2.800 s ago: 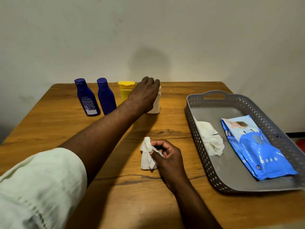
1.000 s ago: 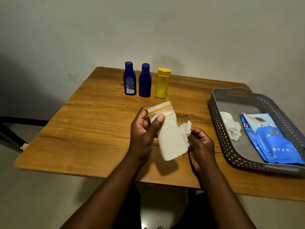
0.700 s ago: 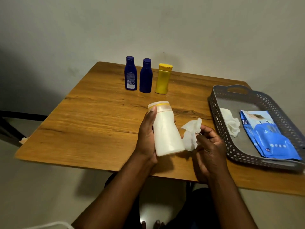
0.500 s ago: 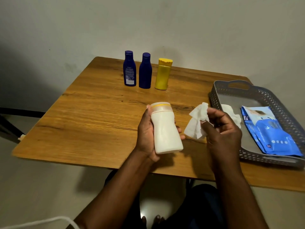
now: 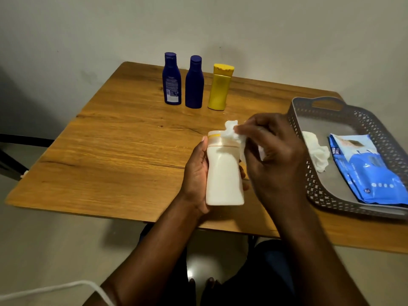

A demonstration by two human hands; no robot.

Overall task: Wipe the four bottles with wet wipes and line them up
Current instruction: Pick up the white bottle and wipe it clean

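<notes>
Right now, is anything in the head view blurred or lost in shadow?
Head view: the right hand and its wipe are motion-smeared at the white bottle cap; the left hand on the bottle looks sharper; the room's left side falls into deep shadow; table edges bow from the wide lens.

A wooden table [image 5: 123, 146] with a strong grain stands against a pale wall. Near its far edge three bottles stand upright in a row — two dark blue bottles [image 5: 172, 78] [image 5: 194, 82] just beside each other, then a yellow bottle [image 5: 219, 87] to their right. On the right side sits a grey perforated tray [image 5: 313, 188] — one handle faces the wall.
</notes>
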